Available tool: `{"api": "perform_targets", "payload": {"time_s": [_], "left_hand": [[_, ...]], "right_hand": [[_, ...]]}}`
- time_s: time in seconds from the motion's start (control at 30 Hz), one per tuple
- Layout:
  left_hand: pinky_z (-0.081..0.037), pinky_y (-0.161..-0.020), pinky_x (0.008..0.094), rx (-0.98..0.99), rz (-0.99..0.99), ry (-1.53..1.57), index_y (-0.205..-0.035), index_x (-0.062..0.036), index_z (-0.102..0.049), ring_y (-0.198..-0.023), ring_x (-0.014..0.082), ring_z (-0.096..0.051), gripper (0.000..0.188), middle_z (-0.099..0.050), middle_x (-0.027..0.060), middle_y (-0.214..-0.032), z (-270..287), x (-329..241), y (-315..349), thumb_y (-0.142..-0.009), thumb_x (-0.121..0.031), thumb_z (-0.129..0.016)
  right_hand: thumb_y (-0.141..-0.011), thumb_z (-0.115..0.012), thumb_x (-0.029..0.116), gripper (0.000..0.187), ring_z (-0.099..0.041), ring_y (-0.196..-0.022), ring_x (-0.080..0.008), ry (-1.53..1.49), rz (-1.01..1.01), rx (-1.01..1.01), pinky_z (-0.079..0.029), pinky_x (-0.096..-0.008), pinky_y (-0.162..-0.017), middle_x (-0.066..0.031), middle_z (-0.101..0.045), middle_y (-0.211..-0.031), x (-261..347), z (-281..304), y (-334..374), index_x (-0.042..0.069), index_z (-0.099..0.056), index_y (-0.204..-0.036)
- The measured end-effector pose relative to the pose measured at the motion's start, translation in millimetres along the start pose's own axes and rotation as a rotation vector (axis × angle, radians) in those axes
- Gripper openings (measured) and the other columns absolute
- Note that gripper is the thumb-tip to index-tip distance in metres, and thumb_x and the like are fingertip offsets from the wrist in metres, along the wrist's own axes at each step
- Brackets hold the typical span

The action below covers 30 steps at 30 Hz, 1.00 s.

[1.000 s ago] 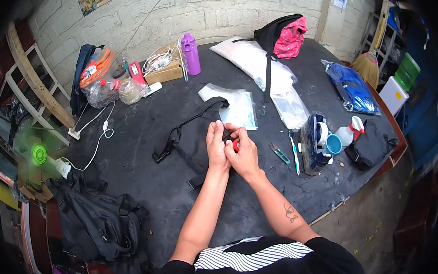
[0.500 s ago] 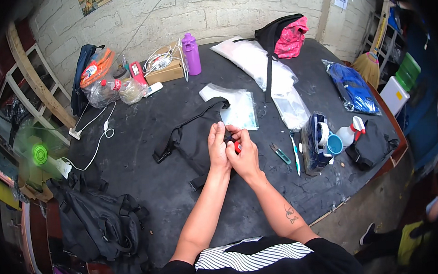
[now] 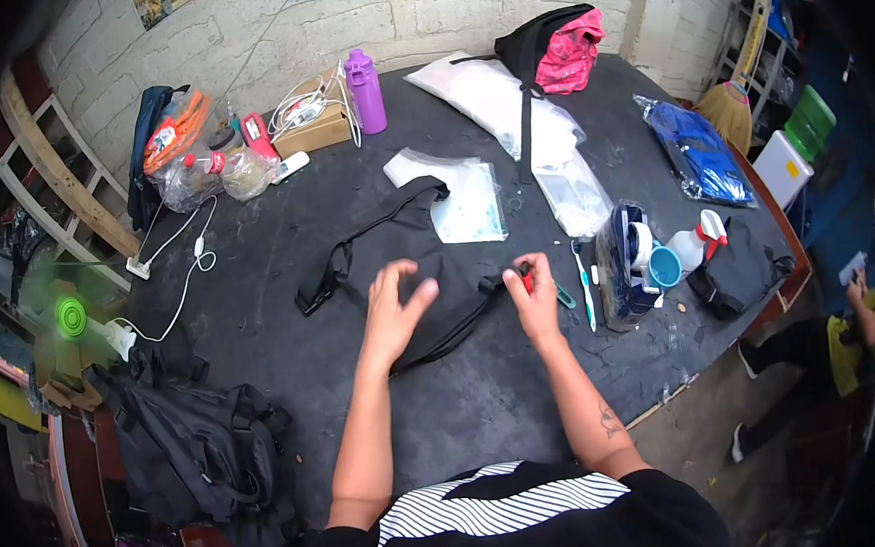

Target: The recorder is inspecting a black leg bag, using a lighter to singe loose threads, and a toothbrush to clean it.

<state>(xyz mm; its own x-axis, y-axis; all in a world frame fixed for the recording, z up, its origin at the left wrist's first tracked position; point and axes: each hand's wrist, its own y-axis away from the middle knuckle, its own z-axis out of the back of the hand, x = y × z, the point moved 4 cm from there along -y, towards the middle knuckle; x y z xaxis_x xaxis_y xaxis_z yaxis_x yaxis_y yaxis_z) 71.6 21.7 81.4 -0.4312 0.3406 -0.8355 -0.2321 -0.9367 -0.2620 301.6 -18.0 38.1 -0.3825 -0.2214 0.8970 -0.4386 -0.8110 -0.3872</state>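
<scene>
A black fabric bag (image 3: 412, 260) with straps and a buckle lies in front of me on the dark table. Above its near part my left hand (image 3: 395, 311) is open, fingers apart and nothing in them. At the bag's right end my right hand (image 3: 537, 308) is closed around a small red object (image 3: 528, 282), mostly hidden by the fingers. A black strap end (image 3: 490, 283) of the bag comes right up to that hand; whether it is pinched too cannot be made out. Just beyond the bag lies a clear plastic bag (image 3: 471, 206).
Right of my hand lie green thread snips (image 3: 564, 296), a toothbrush (image 3: 585, 284), an organizer (image 3: 618, 277) and a spray bottle (image 3: 696, 246). Black backpacks (image 3: 193, 449) fill the near left. A purple bottle (image 3: 365, 92) stands at the back. Another person (image 3: 843, 349) is at far right.
My hands, together over the bag before, have come apart. The left moved left and opened; the right moved right with the red object. The whole view shifted slightly.
</scene>
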Motion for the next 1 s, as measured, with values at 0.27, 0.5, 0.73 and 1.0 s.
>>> {"api": "perform_targets", "payload": {"time_s": [0.27, 0.5, 0.73, 1.0], "left_hand": [[-0.040, -0.093, 0.0381, 0.190, 0.154, -0.397, -0.109, -0.0063, -0.059, -0.102, 0.0257, -0.054, 0.047, -0.061, 0.0079, -0.100, 30, 17, 73, -0.067, -0.017, -0.078], [-0.037, -0.095, 0.0333, -0.044, 0.064, -0.296, -0.092, -0.0014, -0.058, -0.110, 0.0183, -0.047, 0.025, -0.054, 0.0073, -0.118, 51, 6, 79, -0.070, -0.001, -0.069], [-0.024, -0.111, 0.0437, 0.036, -0.053, 1.230, -0.103, -0.0055, -0.050, -0.130, 0.0336, -0.038, 0.036, -0.053, 0.0163, -0.121, 37, 5, 97, -0.069, -0.003, -0.063], [-0.042, -0.098, 0.0371, -0.328, 0.363, 0.978, -0.108, -0.0046, -0.052, -0.110, 0.0264, -0.057, 0.023, -0.059, 0.0153, -0.114, 36, 58, 122, -0.090, -0.018, -0.057]], "right_hand": [[-0.072, -0.067, 0.004, 0.043, -0.047, -0.100, -0.0344, 0.541, 0.293, 0.042, -0.040, -0.0414, -0.086, -0.0166, -0.051, -0.103, 9, 9, 28, 0.001, -0.051, -0.112], [-0.062, -0.063, -0.004, 0.031, -0.056, -0.080, -0.0303, 0.043, 0.814, 0.428, -0.047, -0.0388, -0.071, -0.0114, -0.053, -0.089, 60, -43, 97, 0.002, -0.058, -0.092], [-0.069, -0.074, 0.022, 0.055, -0.048, -0.106, -0.0350, 0.398, 0.575, 0.529, -0.038, -0.0424, -0.092, -0.0184, -0.049, -0.113, 49, -80, 114, 0.002, -0.054, -0.116], [-0.065, -0.064, 0.007, 0.035, -0.059, -0.095, -0.0270, 0.165, 0.528, 0.388, -0.043, -0.0377, -0.083, -0.0114, -0.063, -0.099, 67, -73, 77, 0.001, -0.061, -0.099]]}}
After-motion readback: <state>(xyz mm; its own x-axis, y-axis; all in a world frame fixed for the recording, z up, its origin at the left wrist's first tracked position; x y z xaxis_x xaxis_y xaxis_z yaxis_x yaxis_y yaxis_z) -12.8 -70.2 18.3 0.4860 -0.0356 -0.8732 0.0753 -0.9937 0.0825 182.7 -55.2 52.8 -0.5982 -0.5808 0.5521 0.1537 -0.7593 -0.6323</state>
